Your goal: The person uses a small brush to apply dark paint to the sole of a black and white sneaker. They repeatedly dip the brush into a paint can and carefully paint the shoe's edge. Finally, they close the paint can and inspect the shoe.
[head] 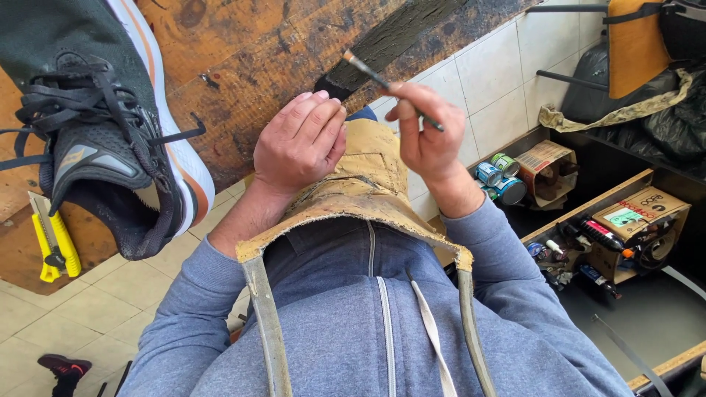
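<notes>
The head camera looks straight down the person's chest, over a grey-blue zipped sweatshirt and a worn tan leather apron [368,180] with two straps running toward the shoulders. The right hand [430,136] is raised above the apron's front, its thumb and fingers pinched closed around a thin brush [390,82]; the handle passes through the fingers and the pale tip points up and left toward the workbench. The left hand [300,143] sits just beside it over the apron, fingers curled loosely inward with the fingertips toward the brush hand; I cannot tell whether it holds anything. Both hands are near each other but apart. Ahead of them lies a stained wooden workbench [243,66] with a dark, rough strip [390,40] running diagonally across it, its end close to the brush tip. On the bench at the left rests a dark grey sneaker [103,125] with black laces and a white and orange sole, and beside it a yellow utility knife [53,239]. To the right, low on the tiled floor, stand small tins [500,176] and open cardboard boxes [640,220] of supplies.
</notes>
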